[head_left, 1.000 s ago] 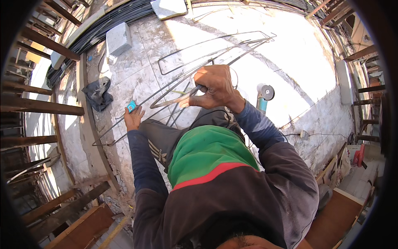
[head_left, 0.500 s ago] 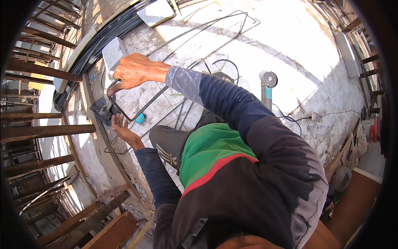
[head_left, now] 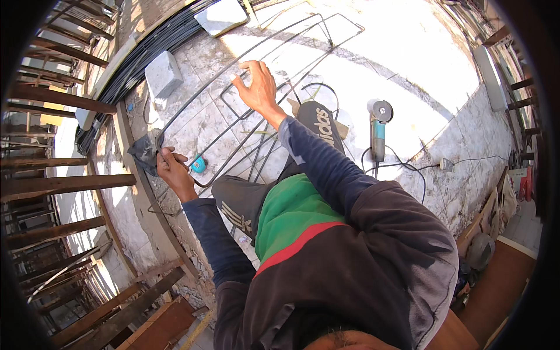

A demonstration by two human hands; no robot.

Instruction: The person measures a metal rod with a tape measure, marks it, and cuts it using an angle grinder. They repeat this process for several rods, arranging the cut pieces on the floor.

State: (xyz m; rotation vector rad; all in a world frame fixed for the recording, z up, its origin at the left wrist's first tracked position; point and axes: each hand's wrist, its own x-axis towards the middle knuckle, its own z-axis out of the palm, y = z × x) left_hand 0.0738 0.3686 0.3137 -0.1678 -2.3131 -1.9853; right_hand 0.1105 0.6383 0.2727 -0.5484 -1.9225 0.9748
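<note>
My left hand (head_left: pixel 175 170) has its fingers closed around the bent end of a thin dark steel rod (head_left: pixel 159 140). This rod belongs to a long, narrow bent frame reaching up and right across the floor. Above other bent steel rods (head_left: pixel 236 121) hovers my right hand (head_left: pixel 258 88), thumb and fingers apart, holding nothing. A teal, round-cornered tape measure (head_left: pixel 199 165) lies just right of my left hand. Beside the left hand, on the other side, is a crumpled dark plastic bag or cloth (head_left: pixel 143 153).
A teal angle grinder (head_left: pixel 378 137) stands on the floor to the right, its black cord running to a socket (head_left: pixel 446 165). Pale blocks (head_left: pixel 163 74) and a bundle of long dark bars (head_left: pixel 131 73) lie at upper left. Wooden beams (head_left: pixel 67 186) line the left side.
My right hand has let go of the bent rod and moved right, opening. The left hand, open before, has closed on the rod's end. The rod frame has shifted and now lies flatter.
</note>
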